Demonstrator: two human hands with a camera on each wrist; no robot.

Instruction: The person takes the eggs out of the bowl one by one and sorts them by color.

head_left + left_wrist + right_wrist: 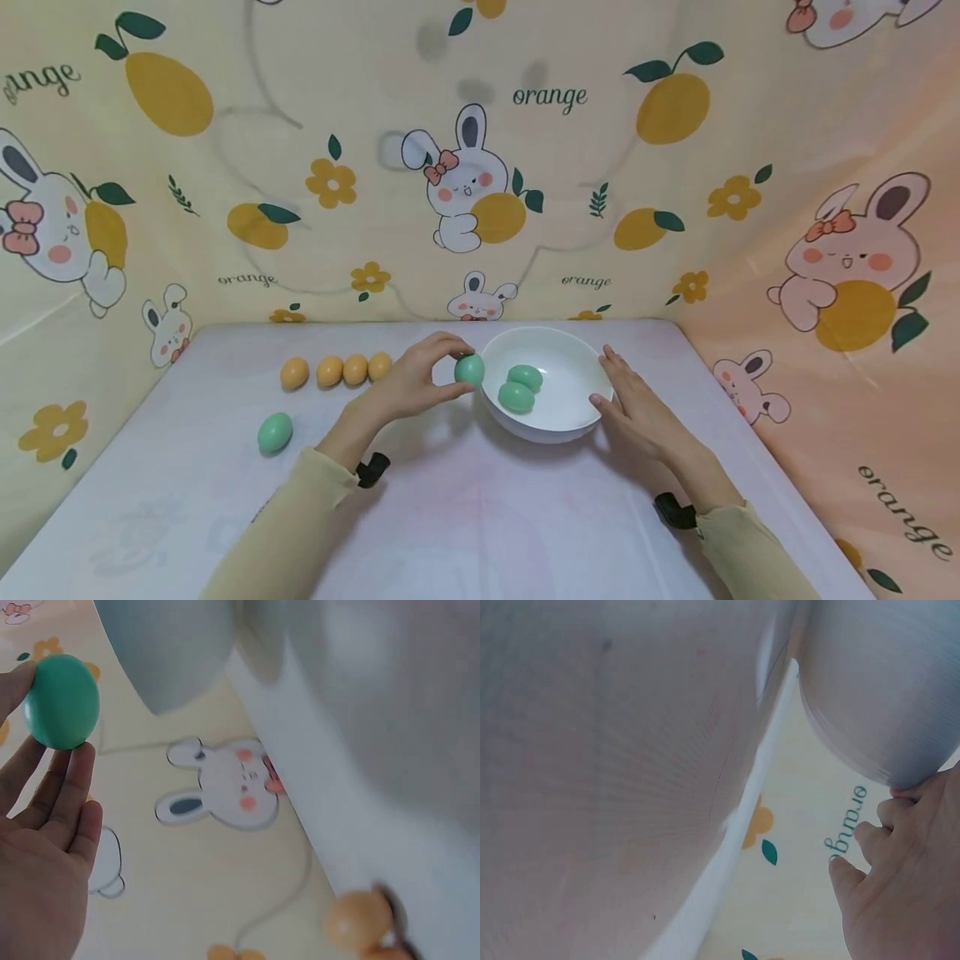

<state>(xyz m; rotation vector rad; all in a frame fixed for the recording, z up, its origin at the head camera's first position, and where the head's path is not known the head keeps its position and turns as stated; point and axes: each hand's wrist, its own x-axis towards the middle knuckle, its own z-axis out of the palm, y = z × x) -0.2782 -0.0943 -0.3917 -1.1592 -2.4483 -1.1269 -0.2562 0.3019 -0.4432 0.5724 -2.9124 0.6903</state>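
The left hand (pixel 411 379) has its grip pinching a green egg (pixel 469 370), thumb on one side and fingertips on the other, with the palm well off the shell. The egg is just outside the left rim of the white bowl (pixel 564 367); whether it touches the rim I cannot tell. It looks smooth, stiff and probably light, perhaps plastic, though a real shell cannot be ruled out. That rounded, slightly glossy surface could slip, so pads placed opposite each other around its widest part should hold best, with gentle pressure in case it is fragile. The right hand (pixel 647 417) rests against the bowl's right side, fingers mostly straight, thumb spread apart from them at the near rim. The bowl seems rigid and is best steadied by that rim. Inside, two green eggs (pixel 516 397) lie touching, toward the left. Beyond the left arm, four orange eggs (pixel 356 369) line the counter (pixel 465 517), the leftmost a little apart, the rightmost partly covered by the hand. Nearer the person lies a lone green egg (pixel 274 432).
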